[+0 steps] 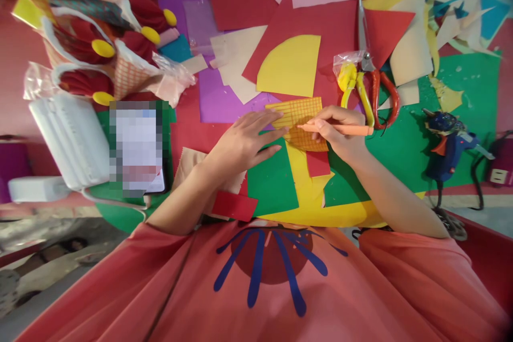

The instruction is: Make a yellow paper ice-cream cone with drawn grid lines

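Observation:
A piece of orange checked paper (pixel 298 112) lies on green and yellow sheets in the middle of the table. My left hand (pixel 246 139) rests flat on its left edge, fingers stretched out and pressing it down. My right hand (pixel 339 131) is closed round an orange pen (pixel 348 129), whose tip touches the checked paper near its middle. A small red paper piece (pixel 318 163) lies just below the checked paper.
Red-handled scissors (pixel 380 91) and yellow-handled scissors (pixel 355 88) lie right of the hands. A blue glue gun (pixel 447 147) sits on the green sheet (pixel 404 149) at right. A yellow fan-shaped cutout (pixel 290 67) lies behind. Paper flower bouquets (pixel 100 37) and a phone (pixel 138 147) stand at left.

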The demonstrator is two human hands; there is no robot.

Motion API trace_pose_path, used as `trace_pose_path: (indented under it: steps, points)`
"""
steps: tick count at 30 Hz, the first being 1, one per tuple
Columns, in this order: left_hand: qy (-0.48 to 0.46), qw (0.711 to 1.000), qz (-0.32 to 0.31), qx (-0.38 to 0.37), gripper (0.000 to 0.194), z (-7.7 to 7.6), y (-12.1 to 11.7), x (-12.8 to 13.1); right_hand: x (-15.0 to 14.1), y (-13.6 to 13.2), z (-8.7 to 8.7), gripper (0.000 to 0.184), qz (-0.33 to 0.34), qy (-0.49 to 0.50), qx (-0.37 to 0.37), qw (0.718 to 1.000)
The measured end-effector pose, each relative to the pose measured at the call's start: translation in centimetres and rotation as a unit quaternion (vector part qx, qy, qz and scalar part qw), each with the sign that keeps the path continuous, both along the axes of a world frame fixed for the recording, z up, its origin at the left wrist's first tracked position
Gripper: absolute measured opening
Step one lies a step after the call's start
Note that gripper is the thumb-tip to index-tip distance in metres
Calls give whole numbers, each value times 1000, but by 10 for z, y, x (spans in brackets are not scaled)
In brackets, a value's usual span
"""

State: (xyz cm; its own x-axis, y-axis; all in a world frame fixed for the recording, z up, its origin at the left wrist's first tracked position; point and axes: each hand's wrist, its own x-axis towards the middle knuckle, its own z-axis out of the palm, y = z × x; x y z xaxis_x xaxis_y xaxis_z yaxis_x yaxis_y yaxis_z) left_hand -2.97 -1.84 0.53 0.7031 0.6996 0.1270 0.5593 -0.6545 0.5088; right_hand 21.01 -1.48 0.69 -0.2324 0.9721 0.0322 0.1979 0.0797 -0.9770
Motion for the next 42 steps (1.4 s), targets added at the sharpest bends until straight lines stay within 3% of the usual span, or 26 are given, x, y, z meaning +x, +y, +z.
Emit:
trace_pose_path:
  steps: [14, 28, 36, 42]
  points:
    - [-6, 1000, 0, -5, 32, 0, -1, 0, -3, 5, 7, 23, 44, -87, 17, 995]
    - [-7, 1000, -2, -5, 31, -2, -1, 0, -4, 5, 7, 23, 37, -75, 13, 996]
    - [-17, 999, -10, 31, 32, -3, -1, -1, -2, 6, 4, 21, 74, -78, 16, 994]
    - [-12, 1000, -3, 11, 31, 0, -1, 0, -2, 5, 5, 22, 45, -74, 7, 996]
